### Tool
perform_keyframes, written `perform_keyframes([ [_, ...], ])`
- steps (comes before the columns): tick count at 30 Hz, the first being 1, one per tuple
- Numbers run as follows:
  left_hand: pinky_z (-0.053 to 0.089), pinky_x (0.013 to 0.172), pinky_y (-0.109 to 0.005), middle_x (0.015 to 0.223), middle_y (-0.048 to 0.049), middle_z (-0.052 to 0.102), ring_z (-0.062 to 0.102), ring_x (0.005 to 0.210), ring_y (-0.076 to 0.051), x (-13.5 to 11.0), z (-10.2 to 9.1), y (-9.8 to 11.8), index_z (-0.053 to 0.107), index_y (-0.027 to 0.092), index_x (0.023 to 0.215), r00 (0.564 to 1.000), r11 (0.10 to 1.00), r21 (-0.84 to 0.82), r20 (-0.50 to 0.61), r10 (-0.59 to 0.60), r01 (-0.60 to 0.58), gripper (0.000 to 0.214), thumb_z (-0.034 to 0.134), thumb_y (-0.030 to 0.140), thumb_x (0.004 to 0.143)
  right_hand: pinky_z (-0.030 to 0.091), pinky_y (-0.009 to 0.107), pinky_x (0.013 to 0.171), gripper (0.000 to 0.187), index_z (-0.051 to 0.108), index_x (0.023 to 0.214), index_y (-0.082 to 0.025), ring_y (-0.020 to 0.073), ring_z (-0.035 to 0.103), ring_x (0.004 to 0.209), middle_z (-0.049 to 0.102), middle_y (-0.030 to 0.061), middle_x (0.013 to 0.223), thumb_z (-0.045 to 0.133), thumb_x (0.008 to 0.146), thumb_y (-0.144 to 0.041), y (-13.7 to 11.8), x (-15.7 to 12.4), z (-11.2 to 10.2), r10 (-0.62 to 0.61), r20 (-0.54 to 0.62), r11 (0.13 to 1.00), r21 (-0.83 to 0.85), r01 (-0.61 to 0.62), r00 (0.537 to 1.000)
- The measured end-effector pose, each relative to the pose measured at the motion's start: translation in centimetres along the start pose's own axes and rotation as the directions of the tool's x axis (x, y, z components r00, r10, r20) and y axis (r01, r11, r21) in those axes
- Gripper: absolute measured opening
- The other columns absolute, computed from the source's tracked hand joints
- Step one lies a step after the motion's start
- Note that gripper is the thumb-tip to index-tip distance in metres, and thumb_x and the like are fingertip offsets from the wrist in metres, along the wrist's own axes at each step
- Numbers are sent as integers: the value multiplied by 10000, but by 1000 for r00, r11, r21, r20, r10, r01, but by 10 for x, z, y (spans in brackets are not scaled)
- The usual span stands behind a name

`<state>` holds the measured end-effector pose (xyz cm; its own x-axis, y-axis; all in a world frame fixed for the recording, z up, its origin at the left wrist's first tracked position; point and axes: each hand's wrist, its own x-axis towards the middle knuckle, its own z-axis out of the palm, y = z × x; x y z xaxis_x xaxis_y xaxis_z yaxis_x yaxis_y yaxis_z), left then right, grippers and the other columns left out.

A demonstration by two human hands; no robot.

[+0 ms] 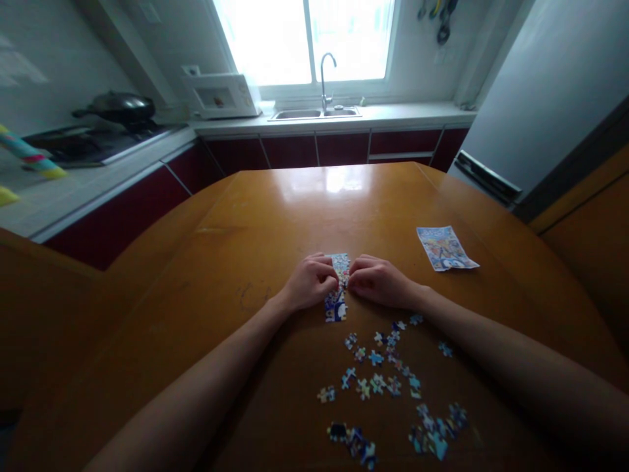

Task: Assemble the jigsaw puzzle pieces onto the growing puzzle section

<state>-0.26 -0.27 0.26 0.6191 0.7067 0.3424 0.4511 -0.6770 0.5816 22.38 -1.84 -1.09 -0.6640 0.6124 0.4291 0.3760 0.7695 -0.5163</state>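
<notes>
A narrow, partly joined jigsaw puzzle (pixel 337 309) lies flat on the wooden table, between my two hands. My left hand (pixel 312 282) is curled over its left edge, thumb and fingers closed against it. At the right edge, my right hand (pixel 376 280) has its fingers bent and pressed together, touching or very near the joined pieces. Whatever sits under those right fingertips is hidden. Nearer to me, several loose puzzle pieces (pixel 377 383) are scattered, with a cluster (pixel 435 432) at the lower right and dark pieces (pixel 352 440) at the lower middle.
A creased picture sheet (pixel 446 249) lies on the table (pixel 236 229) to the right. Beyond the table are a counter with a sink (pixel 298 115) and faucet, a white microwave (pixel 223 96), and a pan (pixel 120 106) on the stove. A fridge (pixel 550 85) stands at the right.
</notes>
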Motion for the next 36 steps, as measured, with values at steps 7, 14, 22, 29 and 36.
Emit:
perform_keyframes([
  [7, 444, 701, -305, 652, -18, 618, 524, 686, -157, 0, 0, 1, 713, 193, 608, 1000, 1000, -3, 19, -7, 7, 240, 534, 129, 756, 489, 318, 777, 143, 722, 834, -229, 173, 582, 863, 658, 40, 911, 612, 846, -138, -2, 1, 0, -14, 4, 1000, -20, 14, 1000],
  [14, 427, 666, -289, 656, -11, 611, 531, 675, -149, -1, 2, -2, 717, 193, 623, 1000, 1000, -24, 2, -4, 4, 229, 547, 114, 755, 481, 330, 807, 132, 719, 854, -226, 185, 556, 906, 632, 52, 967, 607, 859, -157, -8, 2, -4, -11, 28, 998, -69, 13, 1000],
  [22, 404, 647, -285, 629, -9, 560, 501, 677, -152, -1, 0, 1, 712, 189, 647, 999, 1000, -10, -28, 22, -22, 211, 544, 126, 758, 477, 347, 841, 125, 716, 903, -223, 198, 564, 938, 620, 60, 977, 626, 845, -159, -3, 3, -2, 17, -81, 1000, -1, -18, 997],
  [29, 414, 678, -291, 671, -12, 573, 506, 716, -157, -1, -1, 3, 736, 204, 694, 1000, 1000, -14, 0, 20, -20, 225, 540, 127, 773, 460, 340, 810, 239, 730, 857, -228, 193, 555, 916, 620, 53, 950, 568, 822, -55, 5, 1, -2, 53, -169, 998, -35, -59, 984],
  [36, 399, 690, -280, 677, -13, 562, 492, 725, -152, -1, -3, 4, 758, 201, 726, 999, 1000, -6, 36, 17, -17, 229, 543, 153, 789, 456, 330, 808, 300, 734, 805, -231, 184, 555, 913, 622, 42, 945, 551, 777, 5, 5, 1, -1, 10, -133, 1000, -22, -13, 991],
])
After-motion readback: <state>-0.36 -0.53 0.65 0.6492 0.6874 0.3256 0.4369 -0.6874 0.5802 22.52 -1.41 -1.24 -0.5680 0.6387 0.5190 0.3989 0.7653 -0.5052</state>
